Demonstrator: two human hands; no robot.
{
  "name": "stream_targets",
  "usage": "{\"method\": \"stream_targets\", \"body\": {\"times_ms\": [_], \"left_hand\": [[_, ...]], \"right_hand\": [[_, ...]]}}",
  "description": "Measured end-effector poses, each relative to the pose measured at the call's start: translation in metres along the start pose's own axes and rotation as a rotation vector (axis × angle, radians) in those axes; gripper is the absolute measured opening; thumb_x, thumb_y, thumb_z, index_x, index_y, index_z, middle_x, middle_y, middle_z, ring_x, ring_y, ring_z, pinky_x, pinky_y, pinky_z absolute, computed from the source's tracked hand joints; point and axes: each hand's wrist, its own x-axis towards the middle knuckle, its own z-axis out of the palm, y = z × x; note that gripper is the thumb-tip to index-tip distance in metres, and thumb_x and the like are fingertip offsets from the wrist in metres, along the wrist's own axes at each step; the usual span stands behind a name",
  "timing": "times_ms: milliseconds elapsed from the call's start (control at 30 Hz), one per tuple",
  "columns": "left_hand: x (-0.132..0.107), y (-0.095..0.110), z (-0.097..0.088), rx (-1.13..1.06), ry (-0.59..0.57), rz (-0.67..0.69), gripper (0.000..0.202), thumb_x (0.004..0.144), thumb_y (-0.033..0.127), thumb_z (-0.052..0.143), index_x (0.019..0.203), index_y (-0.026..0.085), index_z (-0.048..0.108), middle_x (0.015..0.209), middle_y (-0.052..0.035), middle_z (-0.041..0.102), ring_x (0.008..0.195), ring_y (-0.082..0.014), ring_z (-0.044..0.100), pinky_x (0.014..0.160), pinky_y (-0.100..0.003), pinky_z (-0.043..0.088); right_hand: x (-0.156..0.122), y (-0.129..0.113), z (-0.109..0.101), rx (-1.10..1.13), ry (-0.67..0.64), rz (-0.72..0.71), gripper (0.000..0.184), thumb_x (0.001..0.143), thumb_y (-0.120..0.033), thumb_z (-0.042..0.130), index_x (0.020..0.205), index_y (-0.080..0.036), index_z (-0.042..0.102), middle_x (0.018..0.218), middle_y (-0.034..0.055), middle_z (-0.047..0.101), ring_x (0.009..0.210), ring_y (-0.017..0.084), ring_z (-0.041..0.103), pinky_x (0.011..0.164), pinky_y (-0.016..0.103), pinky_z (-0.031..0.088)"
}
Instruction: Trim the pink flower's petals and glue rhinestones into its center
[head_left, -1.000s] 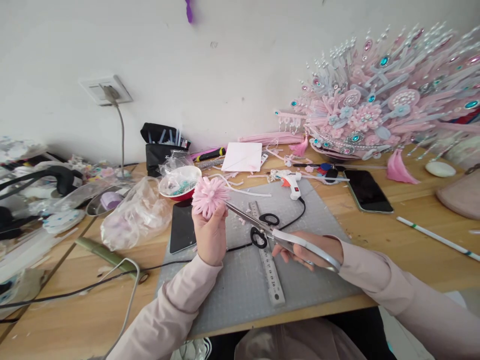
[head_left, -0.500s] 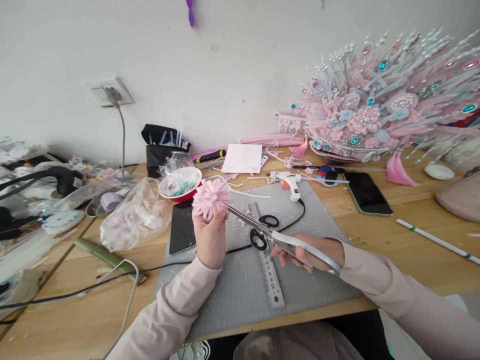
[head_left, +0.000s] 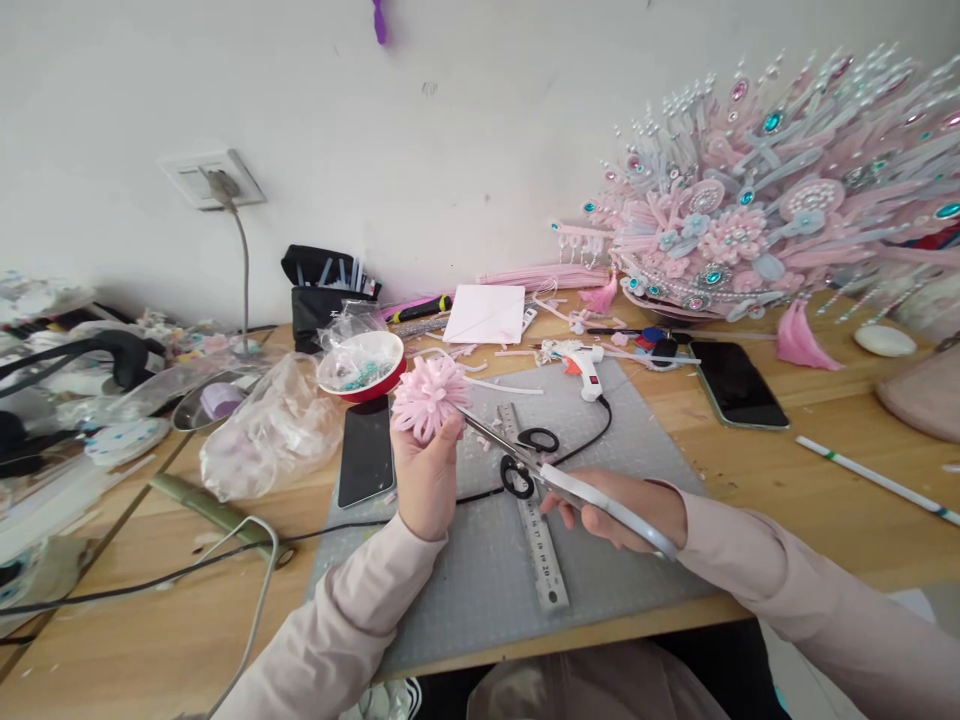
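My left hand (head_left: pixel 424 472) is closed round the base of a fluffy pink paper flower (head_left: pixel 431 395), held upright above the grey cutting mat (head_left: pixel 480 580). My right hand (head_left: pixel 619 508) grips the handles of long silver scissors (head_left: pixel 551 474). Their blades point left and reach the underside of the flower, at my left fingers. A steel ruler (head_left: pixel 536 520) and small black-handled scissors (head_left: pixel 525 460) lie on the mat under the blades.
A glue gun (head_left: pixel 585 366) with a black cord, two dark phones (head_left: pixel 365 452) (head_left: pixel 739 383), a red bowl of beads (head_left: pixel 360 365), a plastic bag (head_left: pixel 274 425), a white pad (head_left: pixel 486 314) and a large pink jewelled headdress (head_left: pixel 772 200) crowd the wooden table (head_left: pixel 825 500).
The flower and my left hand shifted slightly right. The scissors stay at the flower's base with my right hand nearly still.
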Motion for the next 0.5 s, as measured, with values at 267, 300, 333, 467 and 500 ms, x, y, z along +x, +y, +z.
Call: {"method": "stream_targets", "body": {"times_ms": [267, 300, 333, 467, 500], "left_hand": [[-0.0011, 0.0004, 0.0005, -0.017, -0.007, 0.014, 0.040, 0.057, 0.013, 0.074, 0.091, 0.023, 0.055, 0.090, 0.0018, 0.058, 0.079, -0.0089, 0.055, 0.070, -0.021, 0.044], [-0.0011, 0.0003, 0.0005, -0.022, -0.005, 0.014, 0.041, 0.057, 0.013, 0.075, 0.091, 0.022, 0.055, 0.090, 0.0017, 0.058, 0.079, -0.0088, 0.055, 0.070, -0.021, 0.044], [-0.0010, 0.0003, 0.0004, -0.026, -0.003, 0.011, 0.041, 0.057, 0.012, 0.075, 0.091, 0.022, 0.055, 0.090, 0.0017, 0.058, 0.078, -0.0085, 0.055, 0.069, -0.020, 0.044], [-0.0003, 0.0006, 0.0005, -0.030, -0.004, 0.006, 0.040, 0.057, 0.011, 0.074, 0.090, 0.021, 0.055, 0.085, 0.0023, 0.058, 0.071, -0.0071, 0.053, 0.064, -0.019, 0.042], [-0.0002, 0.0008, 0.0007, -0.029, -0.005, 0.008, 0.039, 0.056, 0.012, 0.075, 0.089, 0.021, 0.055, 0.085, 0.0023, 0.058, 0.071, -0.0072, 0.053, 0.063, -0.019, 0.042]], "right_hand": [[0.0033, -0.0008, 0.0001, -0.053, 0.021, -0.065, 0.080, 0.066, -0.082, 0.021, 0.085, -0.011, 0.053, 0.064, 0.0006, 0.047, 0.047, 0.007, 0.039, 0.037, 0.019, 0.032], [0.0039, -0.0015, -0.0002, -0.061, 0.015, -0.078, 0.079, 0.067, -0.082, 0.020, 0.083, -0.012, 0.052, 0.063, -0.0001, 0.046, 0.046, 0.007, 0.038, 0.037, 0.019, 0.031], [0.0045, -0.0023, -0.0004, -0.069, 0.008, -0.087, 0.077, 0.068, -0.081, 0.019, 0.082, -0.012, 0.051, 0.062, -0.0009, 0.045, 0.046, 0.006, 0.038, 0.037, 0.020, 0.031], [0.0061, -0.0040, 0.0006, -0.086, 0.016, -0.113, 0.075, 0.070, -0.080, 0.017, 0.078, -0.013, 0.049, 0.055, -0.0039, 0.039, 0.042, 0.006, 0.034, 0.037, 0.020, 0.028], [0.0064, -0.0037, 0.0011, -0.097, 0.027, -0.118, 0.075, 0.070, -0.080, 0.017, 0.077, -0.013, 0.049, 0.054, -0.0043, 0.038, 0.042, 0.006, 0.033, 0.037, 0.020, 0.028]]}}
